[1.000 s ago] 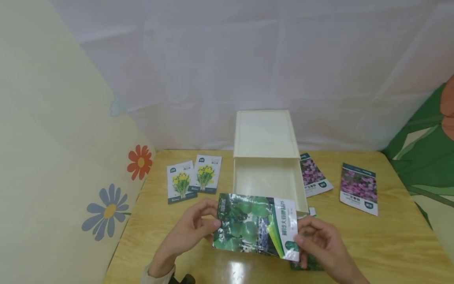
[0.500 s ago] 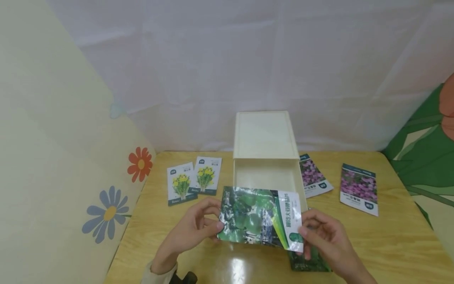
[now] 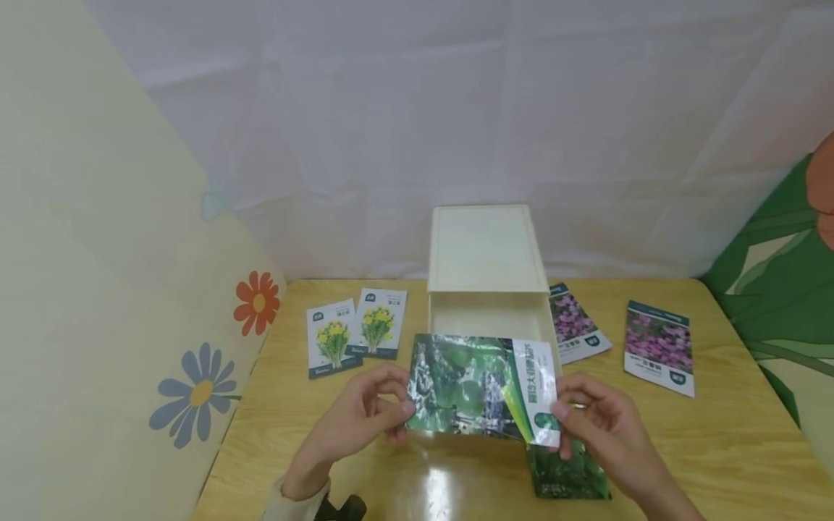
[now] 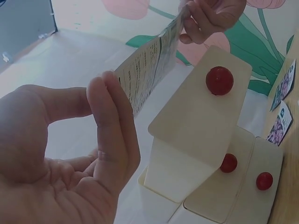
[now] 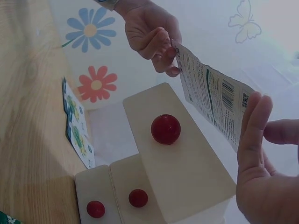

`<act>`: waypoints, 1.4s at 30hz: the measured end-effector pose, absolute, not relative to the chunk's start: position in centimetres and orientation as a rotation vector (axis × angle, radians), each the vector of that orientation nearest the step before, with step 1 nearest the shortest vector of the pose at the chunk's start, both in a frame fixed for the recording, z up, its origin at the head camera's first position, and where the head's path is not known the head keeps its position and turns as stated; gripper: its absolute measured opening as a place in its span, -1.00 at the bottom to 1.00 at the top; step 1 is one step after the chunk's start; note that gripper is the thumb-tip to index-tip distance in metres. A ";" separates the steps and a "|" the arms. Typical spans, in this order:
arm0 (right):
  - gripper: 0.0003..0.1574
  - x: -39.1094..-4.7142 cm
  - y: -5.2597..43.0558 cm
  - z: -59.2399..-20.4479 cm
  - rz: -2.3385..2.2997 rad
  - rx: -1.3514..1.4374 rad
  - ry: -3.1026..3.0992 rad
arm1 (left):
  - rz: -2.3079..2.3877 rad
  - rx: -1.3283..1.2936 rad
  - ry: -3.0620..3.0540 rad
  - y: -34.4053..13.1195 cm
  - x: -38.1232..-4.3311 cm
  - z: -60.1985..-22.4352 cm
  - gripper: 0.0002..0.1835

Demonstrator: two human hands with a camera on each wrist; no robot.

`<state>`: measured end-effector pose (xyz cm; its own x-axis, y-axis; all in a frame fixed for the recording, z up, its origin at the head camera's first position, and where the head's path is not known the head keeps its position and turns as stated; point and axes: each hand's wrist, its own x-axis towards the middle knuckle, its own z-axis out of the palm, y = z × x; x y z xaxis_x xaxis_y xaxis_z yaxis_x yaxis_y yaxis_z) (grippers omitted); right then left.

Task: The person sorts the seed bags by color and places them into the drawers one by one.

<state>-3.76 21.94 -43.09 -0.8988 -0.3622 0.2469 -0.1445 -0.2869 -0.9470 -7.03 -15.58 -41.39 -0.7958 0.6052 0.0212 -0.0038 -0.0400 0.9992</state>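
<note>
At the left of the pale wooden table [image 3: 717,463], two white paper packets printed with yellow flowers, a left one [image 3: 334,341] and a right one [image 3: 379,322], lie overlapping. Nearer, the left hand [image 3: 358,423] pinches one short end of a glossy green-and-white packet with round green fruit [image 3: 465,387] between its thumb and fingers, the fingers pressed together. That packet is held raised before the white plastic drawer cabinet [image 3: 487,246], picture side toward the person. The step in hand appears to be holding it stretched between both hands; any next move would call for the two pinches to travel together so the thin packet does not buckle.

The cabinet's top drawer [image 3: 489,312] is pulled out; its visible floor is bare, its near part hidden by the packet. Two lower drawers with round red knobs are closed, their contents unseen. A dark green packet [image 3: 567,477] lies on the table, partly covered in view by the right hand [image 3: 606,427], whose thumb and fingers pinch the other end. Farther right lie two purple-flower packets, one beside the cabinet [image 3: 576,325], one apart [image 3: 658,347].
</note>
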 end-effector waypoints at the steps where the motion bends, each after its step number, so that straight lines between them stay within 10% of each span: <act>1: -0.49 -3.8 22.0 -43.2 -2.329 -0.657 1.788 | 1.890 0.628 1.820 -15.5 -7.1 -41.4 -0.67; 12: -0.29 -4.4 22.1 -42.5 -2.313 -0.755 1.737 | 1.878 0.581 1.896 -15.0 -7.5 -41.1 -0.64; 42: -0.59 -6.8 22.8 -41.0 -2.230 -0.507 2.028 | 1.854 0.536 2.061 -13.4 -10.0 -40.4 -0.69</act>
<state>-6.80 22.77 -41.02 -0.9414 -0.2818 0.1856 -0.1580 -0.1177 -0.9804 -10.04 -13.40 -40.38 -0.8795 0.4756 0.0149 0.0648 0.0888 0.9939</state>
